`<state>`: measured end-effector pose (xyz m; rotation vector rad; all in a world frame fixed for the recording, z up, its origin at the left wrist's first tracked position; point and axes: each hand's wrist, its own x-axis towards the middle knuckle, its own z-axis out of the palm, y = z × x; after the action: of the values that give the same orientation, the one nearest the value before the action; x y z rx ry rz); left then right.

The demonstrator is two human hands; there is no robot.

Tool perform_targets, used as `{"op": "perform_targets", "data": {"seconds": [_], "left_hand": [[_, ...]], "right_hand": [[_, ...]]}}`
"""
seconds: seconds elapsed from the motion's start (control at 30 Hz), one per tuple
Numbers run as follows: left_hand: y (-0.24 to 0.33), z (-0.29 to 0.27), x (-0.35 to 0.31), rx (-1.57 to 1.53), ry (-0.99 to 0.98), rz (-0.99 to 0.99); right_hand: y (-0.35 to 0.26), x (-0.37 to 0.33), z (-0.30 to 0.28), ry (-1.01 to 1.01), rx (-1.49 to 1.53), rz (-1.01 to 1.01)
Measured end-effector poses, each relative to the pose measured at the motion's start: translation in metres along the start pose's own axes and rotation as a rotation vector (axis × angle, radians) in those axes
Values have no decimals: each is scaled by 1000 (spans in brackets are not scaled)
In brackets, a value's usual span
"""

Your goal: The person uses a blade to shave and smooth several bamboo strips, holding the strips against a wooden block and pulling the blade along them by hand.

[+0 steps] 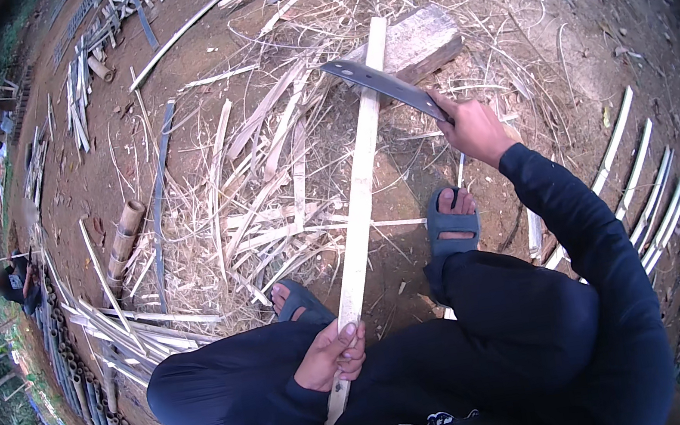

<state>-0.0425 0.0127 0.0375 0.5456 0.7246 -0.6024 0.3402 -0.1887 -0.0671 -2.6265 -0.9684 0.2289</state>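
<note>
My left hand (333, 357) is wrapped round the near end of a long pale bamboo strip (360, 183), close to my lap. The strip slants up and away from me, and its far part lies over a wooden block (420, 40) on the ground. In my right hand (475, 131) is the handle of a machete (383, 85), its handle mostly hidden by the fingers. The dark, broad blade points to the upper left and crosses over the strip near the block. Whether the edge touches the strip I cannot tell.
Shavings and split pieces (266, 179) litter the dirt around my sandalled feet. A bamboo pole section (124, 234) lies at left. Several pale strips (638, 170) lie at right. Stacked bamboo poles (88, 396) line the far left, where another person (17, 279) sits.
</note>
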Motion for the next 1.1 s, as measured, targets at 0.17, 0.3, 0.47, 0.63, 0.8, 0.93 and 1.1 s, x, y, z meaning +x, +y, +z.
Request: {"op": "perform_targets", "data": {"seconds": [0.17, 0.3, 0.47, 0.63, 0.8, 0.93, 1.1], "left_hand": [[27, 10, -9, 18, 25, 111], [72, 28, -21, 66, 96, 290], [143, 66, -12, 174, 67, 582], [200, 81, 26, 270, -51, 953], [227, 86, 60, 210, 22, 1211], [223, 85, 77, 111, 12, 1306], [204, 75, 62, 274, 178, 1273]], "right_hand": [[30, -43, 11, 33, 51, 113], [54, -59, 28, 19, -35, 125], [63, -49, 42, -107, -31, 206], [31, -33, 29, -231, -224, 277], [-66, -10, 6, -48, 480, -91], [-138, -10, -48, -503, 1162, -115], [-149, -20, -55, -22, 682, -273]]}}
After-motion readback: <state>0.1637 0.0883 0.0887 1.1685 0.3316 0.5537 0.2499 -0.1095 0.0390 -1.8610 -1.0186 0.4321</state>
